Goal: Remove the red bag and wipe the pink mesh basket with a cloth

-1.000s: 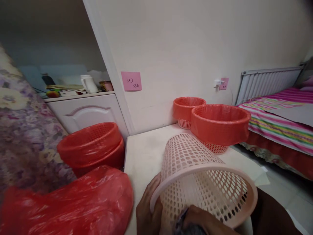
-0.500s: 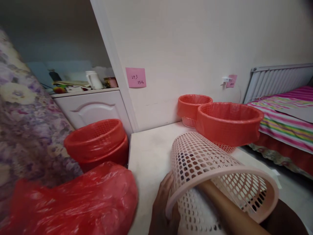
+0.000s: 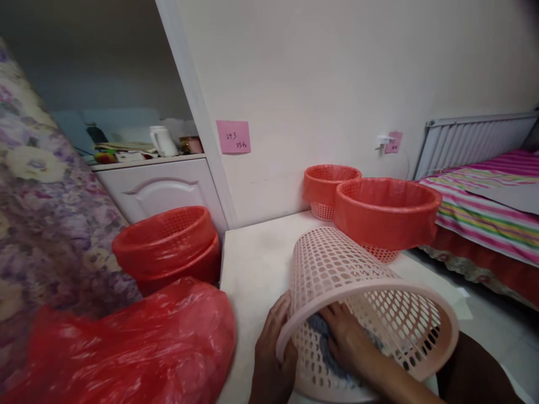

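Note:
A pale pink perforated plastic basket point(image 3: 332, 262) lies tipped on its side on the white table, its mouth facing me. My left hand point(image 3: 275, 345) grips the rim at the left, fingers along the outside wall and thumb at the inner edge. Inside the basket my right hand point(image 3: 347, 336) presses a grey-blue cloth point(image 3: 326, 345) against the inner wall near the mouth. Part of the cloth is hidden under the hand.
Behind the basket stand a large red bag-lined basket point(image 3: 387, 224) and a smaller one point(image 3: 324, 188). Stacked red baskets point(image 3: 168, 241) and a red plastic bag point(image 3: 177, 336) are on the left. A bed point(image 3: 497, 196) is at the right.
My right hand has drawn back from deep inside the basket toward its mouth, bringing the cloth into sight. The basket has shifted slightly left in view; my left hand stays on the rim.

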Available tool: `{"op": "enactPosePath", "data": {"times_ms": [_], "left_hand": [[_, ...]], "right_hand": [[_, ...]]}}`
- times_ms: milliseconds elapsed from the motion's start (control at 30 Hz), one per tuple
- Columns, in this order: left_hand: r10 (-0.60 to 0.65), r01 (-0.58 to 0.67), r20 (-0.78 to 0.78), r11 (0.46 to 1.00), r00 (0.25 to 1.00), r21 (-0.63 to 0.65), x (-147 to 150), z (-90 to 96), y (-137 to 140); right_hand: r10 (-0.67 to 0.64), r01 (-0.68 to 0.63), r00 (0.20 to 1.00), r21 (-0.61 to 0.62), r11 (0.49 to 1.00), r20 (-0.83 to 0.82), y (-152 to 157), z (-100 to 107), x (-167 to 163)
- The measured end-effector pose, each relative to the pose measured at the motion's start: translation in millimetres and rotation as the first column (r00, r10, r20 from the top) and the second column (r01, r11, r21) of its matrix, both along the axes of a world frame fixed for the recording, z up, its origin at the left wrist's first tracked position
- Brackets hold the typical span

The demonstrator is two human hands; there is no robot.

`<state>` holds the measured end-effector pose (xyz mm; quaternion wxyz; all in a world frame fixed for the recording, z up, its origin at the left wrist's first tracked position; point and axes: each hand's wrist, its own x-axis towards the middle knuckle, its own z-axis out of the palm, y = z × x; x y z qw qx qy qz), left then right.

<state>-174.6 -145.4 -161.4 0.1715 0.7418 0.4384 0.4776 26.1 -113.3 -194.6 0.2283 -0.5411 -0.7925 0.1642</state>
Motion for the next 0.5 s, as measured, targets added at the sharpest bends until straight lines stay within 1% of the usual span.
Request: {"op": "enactPosePath", "data": {"times_ms": [67, 100, 200, 267, 333, 367, 433, 500], "left_hand": [[0.039, -0.038, -0.017, 0.999, 0.999, 0.030, -1, -0.7, 1], [0.058, -0.057, -0.025, 0.997, 0.998, 0.050, -1, -0.3, 1], [0.122, -0.117, -0.039, 0.987, 0.992, 0.106, -5, 4.9, -2], [0.164, -0.161, -0.016, 0.982, 0.986, 0.101, -9, 10.0, -5], [0.192, -0.193, 0.024, 0.979, 0.981, 0.070, -14, 14.4, -10], [0.206, -0.208, 0.041, 0.977, 0.978, 0.048, -17, 16.1, -12], [0.259, -0.260, 0.066, 0.966, 0.964, 0.010, -20, 18.8, -15], [0.301, -0.301, 0.078, 0.954, 0.950, -0.013, -21, 21.6, -16]], "right_hand": [[0.055, -0.054, 0.998, -0.051, 0.997, 0.028, -24, -4, 2], [0.090, -0.088, 0.996, -0.090, 0.992, 0.017, -33, -5, 2], [0.224, -0.249, 0.963, -0.180, 0.952, -0.147, -50, -9, 2], [0.304, -0.354, 0.918, -0.178, 0.918, -0.257, -53, -7, 3], [0.357, -0.418, 0.879, -0.150, 0.896, -0.316, -48, -1, 5], [0.368, -0.428, 0.866, -0.123, 0.895, -0.338, -42, 4, 5], [0.339, -0.381, 0.862, -0.040, 0.924, -0.376, -23, 17, 4], [0.222, -0.229, 0.899, 0.028, 0.973, -0.378, 3, 30, -2]]}}
